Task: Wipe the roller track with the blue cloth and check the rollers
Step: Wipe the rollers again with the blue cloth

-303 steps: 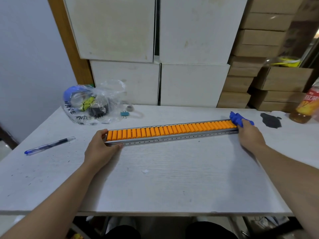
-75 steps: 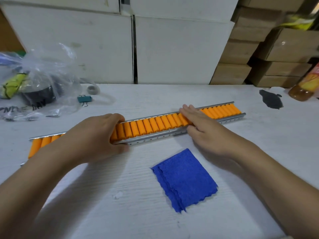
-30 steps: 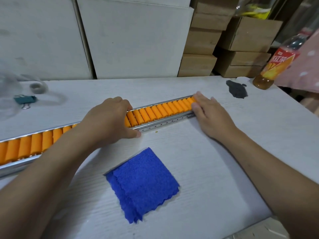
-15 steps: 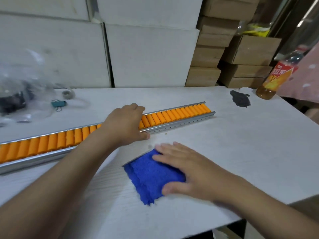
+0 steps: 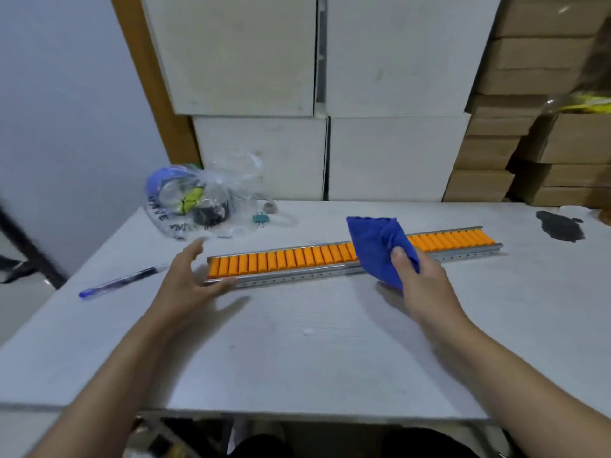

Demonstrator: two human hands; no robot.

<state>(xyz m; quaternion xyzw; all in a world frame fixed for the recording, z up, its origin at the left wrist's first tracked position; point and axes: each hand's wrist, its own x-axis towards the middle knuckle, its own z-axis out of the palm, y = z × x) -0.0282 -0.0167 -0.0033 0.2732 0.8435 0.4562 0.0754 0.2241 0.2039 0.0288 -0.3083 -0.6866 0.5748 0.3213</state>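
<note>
A long metal roller track with a row of orange rollers lies across the white table, slanting up to the right. My right hand holds the blue cloth lifted in front of the track's middle, hiding a few rollers there. My left hand is at the track's left end, fingers spread, with the thumb against the rail's near side.
A clear plastic bag with tape rolls sits at the back left, a small binder clip beside it. A blue pen lies at the left. A dark patch marks the table's far right. White boxes and cardboard cartons stand behind.
My right hand has picked the blue cloth up off the table and raised it over the track. My left hand slid from the track's middle to its left end and opened.
</note>
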